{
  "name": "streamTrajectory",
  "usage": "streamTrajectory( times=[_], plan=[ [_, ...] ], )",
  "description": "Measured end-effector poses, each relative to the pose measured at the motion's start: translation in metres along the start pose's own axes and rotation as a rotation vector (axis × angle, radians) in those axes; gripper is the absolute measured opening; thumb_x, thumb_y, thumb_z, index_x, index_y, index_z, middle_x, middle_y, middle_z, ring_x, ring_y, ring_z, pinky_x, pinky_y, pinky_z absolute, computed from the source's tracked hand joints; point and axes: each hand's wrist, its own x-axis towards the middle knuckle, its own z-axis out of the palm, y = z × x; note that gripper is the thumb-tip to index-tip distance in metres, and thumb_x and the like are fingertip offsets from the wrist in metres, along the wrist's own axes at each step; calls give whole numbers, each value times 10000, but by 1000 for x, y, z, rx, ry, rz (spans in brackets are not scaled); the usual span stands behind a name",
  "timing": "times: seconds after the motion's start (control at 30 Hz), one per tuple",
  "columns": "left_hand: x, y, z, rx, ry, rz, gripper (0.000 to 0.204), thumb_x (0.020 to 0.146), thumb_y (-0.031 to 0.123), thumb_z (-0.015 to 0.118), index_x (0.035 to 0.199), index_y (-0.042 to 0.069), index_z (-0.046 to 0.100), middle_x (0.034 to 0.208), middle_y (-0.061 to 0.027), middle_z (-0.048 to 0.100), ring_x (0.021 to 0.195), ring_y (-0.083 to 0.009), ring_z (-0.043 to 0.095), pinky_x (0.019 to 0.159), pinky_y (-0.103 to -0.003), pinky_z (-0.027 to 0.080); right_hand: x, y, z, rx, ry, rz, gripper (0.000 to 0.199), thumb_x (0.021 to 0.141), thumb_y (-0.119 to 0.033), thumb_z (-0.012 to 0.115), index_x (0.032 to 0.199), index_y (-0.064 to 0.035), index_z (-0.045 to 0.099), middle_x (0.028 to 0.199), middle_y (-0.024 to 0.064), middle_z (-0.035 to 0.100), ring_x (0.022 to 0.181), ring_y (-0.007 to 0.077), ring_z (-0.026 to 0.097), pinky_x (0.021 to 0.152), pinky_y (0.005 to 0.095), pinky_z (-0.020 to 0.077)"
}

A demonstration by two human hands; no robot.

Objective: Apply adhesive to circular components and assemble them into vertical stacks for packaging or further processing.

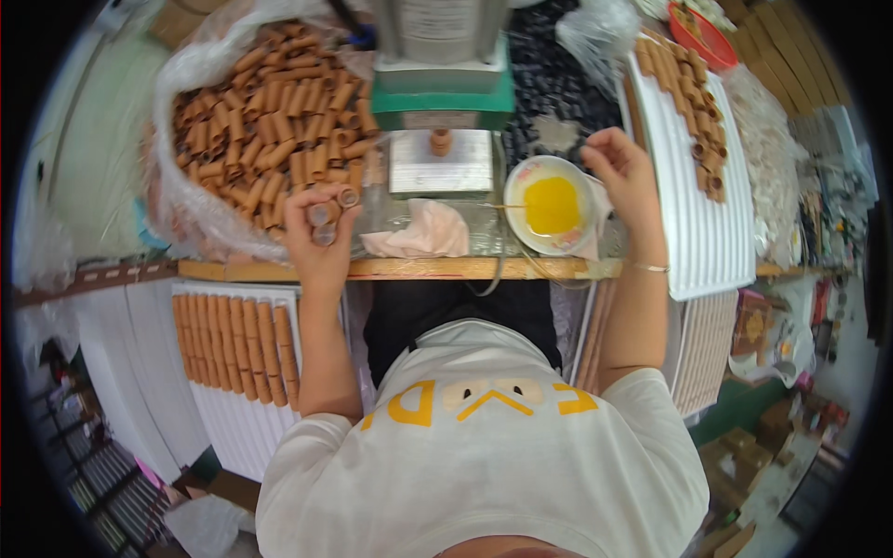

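Observation:
Several short brown tubes (324, 214) are gripped in my left hand (319, 242), their round ends facing up, at the edge of the tube pile. My right hand (628, 177) is raised just right of a white bowl (590, 223) of yellow liquid (553, 205). Its fingers are curled in a pinch, and anything between them is too small to make out. A thin stick (503, 205) lies over the bowl's left rim. Between my hands, a brown tube piece (441, 141) stands on the metal block (441, 175) under a green press head (444, 104).
A plastic bag (166, 177) full of brown tubes lies left of the press. A crumpled pink cloth (423, 232) sits at the wooden table edge (419, 269). Behind the bowl are dark pieces (544, 84). White ridged trays (712, 232) with tubes stand right and lower left.

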Motion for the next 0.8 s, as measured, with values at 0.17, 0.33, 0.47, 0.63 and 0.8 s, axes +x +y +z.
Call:
streamTrajectory(
  times=[0.17, 0.33, 0.47, 0.63, 0.8],
  plan=[
    [-12, 36, 37, -477, -188, -212, 404, 777, -102, 719, 1027, 59, 444, 1030, -122, 648, 990, -185, 625, 866, -279, 497, -48, -12, 23, -241, 127, -397, 84, 768, -70, 745, 823, -77, 682, 826, 56, 670, 808, 210, 639, 744, 327, 487],
    [-16, 49, 86, -332, -377, 49, 409, 774, -107, 723, 1036, 55, 454, 1027, -123, 666, 949, -163, 634, 835, -279, 515, -60, -14, 38, -609, 164, -500, 126, 711, -128, 752, 825, -132, 697, 1105, 45, 640, 1093, 258, 558, 859, 433, 393],
    [-17, 50, 98, -233, -372, 85, 388, 773, -98, 731, 1022, 52, 475, 1021, -110, 675, 914, -144, 640, 799, -256, 519, -57, -27, 36, -525, 152, -506, 136, 698, -119, 746, 815, -117, 678, 1154, 63, 618, 1106, 290, 537, 874, 437, 388],
    [-14, 69, 109, -171, -452, 70, 236, 851, -2, 683, 1025, 60, 536, 915, -73, 702, 856, -193, 702, 722, -282, 542, -60, -68, 31, -239, 119, -635, 165, 669, -122, 753, 797, -112, 649, 1147, 77, 619, 1104, 285, 543, 885, 435, 400],
    [-19, 68, 118, -132, -428, 180, 339, 793, -61, 734, 1041, 32, 523, 946, -60, 660, 826, -120, 632, 744, -243, 507, -63, -80, 25, -536, 67, -624, 137, 727, -136, 737, 847, -120, 673, 1149, 92, 616, 1077, 272, 577, 894, 430, 426]
  ],
)
